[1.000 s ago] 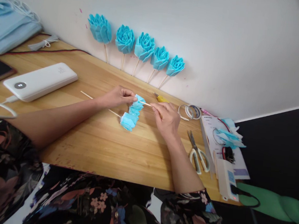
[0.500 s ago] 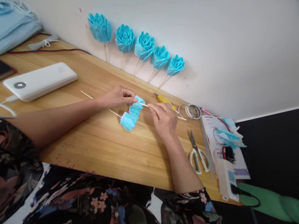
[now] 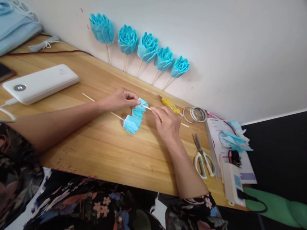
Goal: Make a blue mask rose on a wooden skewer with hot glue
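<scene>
The tabletop [image 3: 127,163] has its back edge against the wall [image 3: 230,46], and between the blue strip [image 3: 137,111] and the front edge (which has small reddish stains) a wide stretch of wood gives room to both forearms. The strip lies near the middle, between the hands. The grip of the left hand [image 3: 127,100] pinches its upper end with thumb and fingers; the grip of the right hand [image 3: 166,121] is closed around a thin stick [image 3: 147,108], whose tip touches the strip. To the right side the room is narrower, because the scissors [image 3: 203,157] lie near the right forearm.

The strip is soft, thin and pleated, and its lower end is bunched on another stick [image 3: 117,116]. Five flowers [image 3: 148,47] of layered, pointed blue petals lean on the smooth wall. The power bank [image 3: 41,83] is glossy, with rounded corners.
</scene>
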Motion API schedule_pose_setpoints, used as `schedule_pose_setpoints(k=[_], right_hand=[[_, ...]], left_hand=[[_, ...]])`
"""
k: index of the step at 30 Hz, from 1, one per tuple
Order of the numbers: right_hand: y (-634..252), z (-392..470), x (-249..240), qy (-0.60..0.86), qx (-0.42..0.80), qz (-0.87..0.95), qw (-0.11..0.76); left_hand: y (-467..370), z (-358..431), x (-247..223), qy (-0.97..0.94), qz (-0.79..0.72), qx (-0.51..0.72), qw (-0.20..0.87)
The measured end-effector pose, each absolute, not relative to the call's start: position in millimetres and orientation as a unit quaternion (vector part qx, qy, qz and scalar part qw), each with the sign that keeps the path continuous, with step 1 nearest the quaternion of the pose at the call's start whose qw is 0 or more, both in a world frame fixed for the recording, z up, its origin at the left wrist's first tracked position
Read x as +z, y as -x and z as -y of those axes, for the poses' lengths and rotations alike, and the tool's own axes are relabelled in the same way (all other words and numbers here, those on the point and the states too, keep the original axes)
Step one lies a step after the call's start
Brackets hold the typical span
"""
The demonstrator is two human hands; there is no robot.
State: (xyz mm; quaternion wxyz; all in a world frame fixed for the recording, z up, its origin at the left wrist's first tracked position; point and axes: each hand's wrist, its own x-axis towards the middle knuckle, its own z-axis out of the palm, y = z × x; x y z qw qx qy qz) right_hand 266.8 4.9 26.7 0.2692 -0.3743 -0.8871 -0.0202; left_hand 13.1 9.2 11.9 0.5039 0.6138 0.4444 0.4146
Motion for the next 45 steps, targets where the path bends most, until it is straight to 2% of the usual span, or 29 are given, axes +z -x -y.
schedule_pose_setpoints(k=[19, 27, 36, 45], right_hand=[[-267, -6, 26, 0.367, -0.013, 0.886, 0.284], [-267, -8, 24, 0.358, 0.002, 0.875, 0.326], [-269, -14, 24, 0.395, 0.119, 0.815, 0.407], [-258, -15, 17, 0.448, 0.219, 0.782, 0.374]], left_hand=[[-15, -8, 12, -0.581, -0.437, 0.431, 0.535], [-14, -10, 10, -0.587, -0.445, 0.434, 0.519], [-15, -11, 10, -0.580, -0.443, 0.441, 0.522], [-15, -8, 11, -0.602, -0.422, 0.436, 0.518]])
